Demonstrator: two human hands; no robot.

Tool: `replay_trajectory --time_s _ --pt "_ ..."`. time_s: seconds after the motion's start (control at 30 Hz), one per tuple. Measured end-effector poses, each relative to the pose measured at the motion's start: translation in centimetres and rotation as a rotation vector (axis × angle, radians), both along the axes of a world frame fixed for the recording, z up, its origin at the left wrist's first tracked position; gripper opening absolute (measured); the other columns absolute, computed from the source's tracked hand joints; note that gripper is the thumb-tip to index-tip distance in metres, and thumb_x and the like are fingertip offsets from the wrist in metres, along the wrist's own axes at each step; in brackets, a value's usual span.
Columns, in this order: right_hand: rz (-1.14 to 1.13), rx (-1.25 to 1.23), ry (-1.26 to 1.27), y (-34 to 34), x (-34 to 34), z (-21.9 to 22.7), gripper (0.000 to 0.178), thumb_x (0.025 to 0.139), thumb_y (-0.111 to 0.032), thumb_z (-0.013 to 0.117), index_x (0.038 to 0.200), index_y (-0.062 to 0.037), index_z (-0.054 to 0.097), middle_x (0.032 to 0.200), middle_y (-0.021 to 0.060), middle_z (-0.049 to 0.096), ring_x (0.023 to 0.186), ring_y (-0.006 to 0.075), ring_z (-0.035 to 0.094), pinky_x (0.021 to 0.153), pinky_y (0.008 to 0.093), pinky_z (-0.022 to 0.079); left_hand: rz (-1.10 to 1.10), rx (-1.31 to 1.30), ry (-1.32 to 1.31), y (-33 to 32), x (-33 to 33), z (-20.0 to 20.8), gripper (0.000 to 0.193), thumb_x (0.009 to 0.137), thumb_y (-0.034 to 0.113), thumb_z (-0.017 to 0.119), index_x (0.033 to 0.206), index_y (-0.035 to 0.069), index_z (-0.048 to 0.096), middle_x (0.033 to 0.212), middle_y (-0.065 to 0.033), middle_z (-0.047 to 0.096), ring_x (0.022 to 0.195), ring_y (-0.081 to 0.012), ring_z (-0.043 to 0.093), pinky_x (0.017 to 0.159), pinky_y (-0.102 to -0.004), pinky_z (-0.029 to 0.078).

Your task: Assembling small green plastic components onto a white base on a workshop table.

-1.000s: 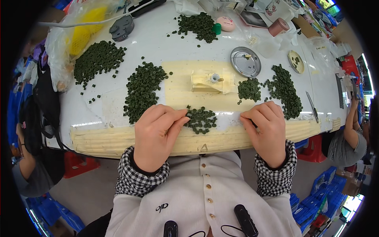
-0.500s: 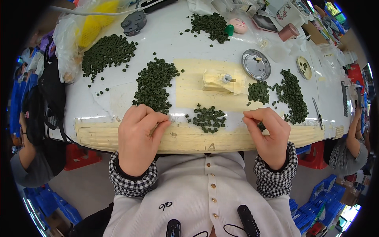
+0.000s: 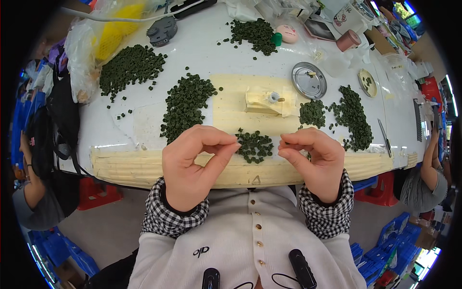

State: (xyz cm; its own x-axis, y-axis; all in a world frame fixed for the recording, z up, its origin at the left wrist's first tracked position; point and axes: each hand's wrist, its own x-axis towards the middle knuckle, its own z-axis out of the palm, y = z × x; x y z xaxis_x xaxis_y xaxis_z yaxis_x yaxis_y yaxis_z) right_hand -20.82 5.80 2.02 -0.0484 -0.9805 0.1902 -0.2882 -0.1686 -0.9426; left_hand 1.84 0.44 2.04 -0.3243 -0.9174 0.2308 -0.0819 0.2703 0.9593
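Note:
My left hand (image 3: pixel 196 159) is in a pinch, thumb and forefinger meeting at the left side of a small pile of dark green cap-like pieces (image 3: pixel 255 147). What it holds, if anything, is too small to make out. On the pile's right side my right hand (image 3: pixel 315 161) is curled, its thumb and forefinger close together; a dark spot shows between the tips, too small to name. Beyond the pile stands a block wrapped in cream tape with a small metal post (image 3: pixel 273 98). A larger heap of green pieces (image 3: pixel 187 106) lies past my left hand.
More green heaps lie at the far left (image 3: pixel 130 70), far middle (image 3: pixel 255 36) and right (image 3: pixel 353 118). A round metal lid (image 3: pixel 309 81), a small round dish (image 3: pixel 367 83) and tweezers (image 3: pixel 384 138) rest on the right. Cream tape (image 3: pixel 134 166) covers the front edge.
Both hands have moved inward toward the small central pile, the left hand to the right and the right hand to the left. The view has shifted slightly.

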Motion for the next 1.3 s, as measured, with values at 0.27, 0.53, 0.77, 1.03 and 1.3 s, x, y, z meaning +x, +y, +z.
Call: replay_trajectory --time_s 0.27,0.53,0.77,1.03,1.3 --pt "0.104 0.15 -0.494 -0.8 0.6 -0.8 0.021 0.088 0.008 0.064 0.108 0.006 0.068 0.098 0.0121 0.07 0.092 0.0173 0.069 0.083 0.0262 0.055 -0.231 0.406 0.42 -0.2 -2.5 -1.4 0.02 0.09 -0.005 0.064 0.11 -0.007 0.066 0.101 -0.0112 0.067 0.085 -0.013 0.066 0.076 -0.0237 0.055" --pt "0.091 0.209 -0.605 -1.1 1.0 -1.1 0.017 0.087 0.007 0.066 0.104 0.006 0.065 0.095 0.0094 0.069 0.091 0.0143 0.067 0.083 0.0265 0.054 -0.232 0.484 0.425 -0.5 -2.8 -1.4 0.021 0.091 -0.004 0.063 0.112 -0.006 0.065 0.099 -0.0113 0.068 0.086 -0.0135 0.067 0.078 -0.0242 0.056" --pt "0.016 -0.085 -0.182 -1.6 1.8 -0.8 0.013 0.082 0.005 0.071 0.095 0.0016 0.07 0.087 0.0087 0.067 0.081 0.0151 0.065 0.075 0.0268 0.052 -0.225 0.47 0.47 -0.3 -2.7 -1.9 0.016 0.091 -0.004 0.063 0.107 -0.008 0.065 0.099 -0.0149 0.071 0.085 -0.015 0.069 0.078 -0.0254 0.058" --pt "-0.045 -0.177 -0.087 -1.5 2.5 -1.1 0.014 0.079 0.006 0.072 0.092 0.0007 0.071 0.087 0.0099 0.068 0.076 0.0169 0.065 0.069 0.0271 0.051 -0.229 0.487 0.447 -0.4 -2.6 -1.9 0.015 0.091 -0.003 0.064 0.106 -0.007 0.065 0.097 -0.0137 0.071 0.084 -0.0142 0.069 0.077 -0.0245 0.057" --pt "-0.028 -0.333 0.16 -1.1 2.8 -0.4 0.024 0.077 0.008 0.073 0.1 0.0008 0.071 0.093 0.0117 0.068 0.079 0.0192 0.068 0.067 0.0274 0.056 -0.274 0.618 0.55 -0.8 -2.2 -2.3 0.013 0.094 0.004 0.063 0.104 -0.004 0.065 0.096 -0.0125 0.071 0.082 -0.0128 0.068 0.073 -0.024 0.056"
